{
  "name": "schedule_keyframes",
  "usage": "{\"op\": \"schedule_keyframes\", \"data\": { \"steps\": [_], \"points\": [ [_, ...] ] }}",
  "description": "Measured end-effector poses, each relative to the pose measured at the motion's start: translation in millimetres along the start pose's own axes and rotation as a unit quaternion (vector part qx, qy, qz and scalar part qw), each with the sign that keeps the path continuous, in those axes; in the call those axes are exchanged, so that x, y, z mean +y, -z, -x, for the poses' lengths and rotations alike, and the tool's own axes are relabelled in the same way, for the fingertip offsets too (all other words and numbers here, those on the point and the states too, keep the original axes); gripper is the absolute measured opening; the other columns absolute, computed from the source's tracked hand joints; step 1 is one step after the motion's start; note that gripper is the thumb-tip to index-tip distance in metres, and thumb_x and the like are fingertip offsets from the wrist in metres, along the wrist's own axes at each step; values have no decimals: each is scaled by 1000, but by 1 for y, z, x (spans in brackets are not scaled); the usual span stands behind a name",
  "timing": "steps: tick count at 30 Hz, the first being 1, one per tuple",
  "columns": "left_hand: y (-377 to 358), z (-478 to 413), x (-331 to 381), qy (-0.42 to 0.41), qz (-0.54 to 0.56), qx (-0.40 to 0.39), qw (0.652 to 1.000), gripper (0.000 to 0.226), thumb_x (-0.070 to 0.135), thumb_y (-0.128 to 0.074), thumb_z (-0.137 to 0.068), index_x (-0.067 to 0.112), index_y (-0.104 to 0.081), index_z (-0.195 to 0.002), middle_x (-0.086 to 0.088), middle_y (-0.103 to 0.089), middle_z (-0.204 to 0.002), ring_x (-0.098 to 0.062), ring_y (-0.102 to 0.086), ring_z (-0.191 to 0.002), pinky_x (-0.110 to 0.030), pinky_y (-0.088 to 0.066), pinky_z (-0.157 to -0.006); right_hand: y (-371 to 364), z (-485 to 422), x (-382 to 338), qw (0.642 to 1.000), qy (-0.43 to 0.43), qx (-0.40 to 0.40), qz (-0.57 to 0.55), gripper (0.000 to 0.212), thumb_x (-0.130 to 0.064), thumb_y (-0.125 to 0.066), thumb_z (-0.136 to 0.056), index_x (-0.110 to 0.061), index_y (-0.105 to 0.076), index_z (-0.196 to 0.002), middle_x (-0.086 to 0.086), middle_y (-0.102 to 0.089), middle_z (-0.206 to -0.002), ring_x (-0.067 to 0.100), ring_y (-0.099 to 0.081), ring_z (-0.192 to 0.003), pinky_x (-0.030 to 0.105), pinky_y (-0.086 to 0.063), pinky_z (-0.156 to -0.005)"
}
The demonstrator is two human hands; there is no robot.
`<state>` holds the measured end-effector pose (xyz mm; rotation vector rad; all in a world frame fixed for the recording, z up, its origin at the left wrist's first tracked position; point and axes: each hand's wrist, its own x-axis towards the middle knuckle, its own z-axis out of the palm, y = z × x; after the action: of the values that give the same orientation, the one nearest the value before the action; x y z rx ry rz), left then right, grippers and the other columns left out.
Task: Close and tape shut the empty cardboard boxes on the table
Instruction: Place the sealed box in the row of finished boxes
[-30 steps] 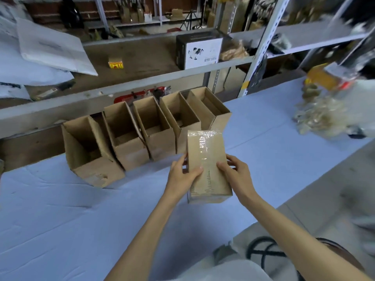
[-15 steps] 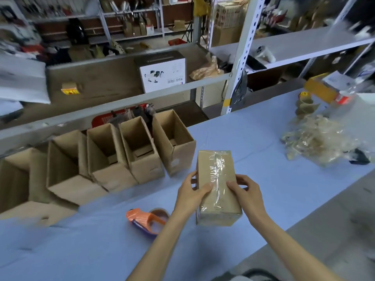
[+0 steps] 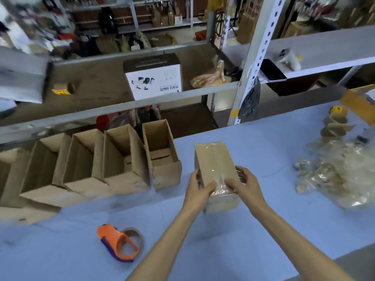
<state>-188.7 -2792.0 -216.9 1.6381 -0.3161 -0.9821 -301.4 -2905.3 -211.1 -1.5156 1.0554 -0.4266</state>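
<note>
Both forearms reach in from 6 o'clock. Left hand grips the taped box on its left side, thumb on top. Right hand grips the right side, thumb on the tape strip. The box is closed and sits mid-frame on the blue surface. Row of open boxes at the box's 9 o'clock. Orange tape dispenser at 7 o'clock, lying apart. Crumpled plastic pile at 3 o'clock. White carton on the shelf at 11 o'clock, print upside down and unreadable.
</note>
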Motion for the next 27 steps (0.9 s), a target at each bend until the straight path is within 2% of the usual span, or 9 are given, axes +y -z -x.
{"op": "schedule_keyframes", "data": {
  "steps": [2,5,9,14,17,21,23,27],
  "points": [
    [-3,-17,7,-8,-17,7,1000,79,38,-69,-62,37,-38,-135,8,-51,-126,-11,-55,-115,-33,-49,-98,-1,-22,-3,1000,3,-13,-9,48,-10,-73,-78,-19,-54,-121,-3,-63,-115,12,-61,-105,33,-53,-83],
    [-4,-49,10,-5,-48,14,999,94,50,-68,-61,43,-28,-146,6,-41,-132,-12,-52,-120,-38,-49,-101,-6,-52,-10,999,27,-37,4,52,-19,-69,-71,-23,-56,-121,-9,-63,-114,10,-60,-105,32,-53,-83],
    [-7,-85,14,-20,-35,34,999,95,50,-67,-61,40,-29,-148,2,-46,-134,-9,-54,-117,-36,-50,-99,-11,-95,-12,997,51,-55,13,61,-27,-60,-68,-26,-55,-129,-7,-63,-120,13,-61,-104,37,-56,-83],
    [-15,-115,7,-8,-19,53,998,90,57,-64,-63,54,-21,-142,6,-46,-139,-12,-50,-126,-42,-44,-106,-20,-132,-8,995,41,-83,22,69,-34,-58,-71,-23,-47,-138,-3,-57,-130,14,-57,-111,21,-52,-76],
    [-15,-127,9,-9,-31,58,998,89,52,-62,-71,48,-16,-147,6,-41,-145,-14,-45,-131,-41,-40,-109,-22,-145,-2,994,39,-99,19,71,-38,-59,-73,-25,-43,-141,-4,-54,-133,12,-54,-114,18,-50,-75],
    [-14,-137,8,-5,-62,58,996,82,40,-59,-85,40,-12,-153,6,-35,-150,-13,-40,-134,-40,-37,-112,-25,-152,4,994,44,-103,2,68,-39,-62,-80,-27,-40,-143,-9,-52,-132,-1,-52,-109,13,-47,-74],
    [-14,-140,4,-4,-72,60,996,77,33,-58,-91,36,-11,-153,6,-35,-150,-13,-40,-134,-40,-36,-112,-26,-153,7,994,44,-100,-2,60,-30,-66,-89,-28,-40,-143,-10,-51,-131,-4,-52,-106,12,-47,-72],
    [-14,-139,0,8,-74,60,995,76,27,-54,-97,32,-6,-155,6,-29,-154,-15,-36,-137,-40,-33,-114,-27,-151,10,994,50,-93,-1,53,-20,-65,-90,-29,-44,-138,-12,-52,-126,0,-53,-106,19,-50,-77]
  ]
}}
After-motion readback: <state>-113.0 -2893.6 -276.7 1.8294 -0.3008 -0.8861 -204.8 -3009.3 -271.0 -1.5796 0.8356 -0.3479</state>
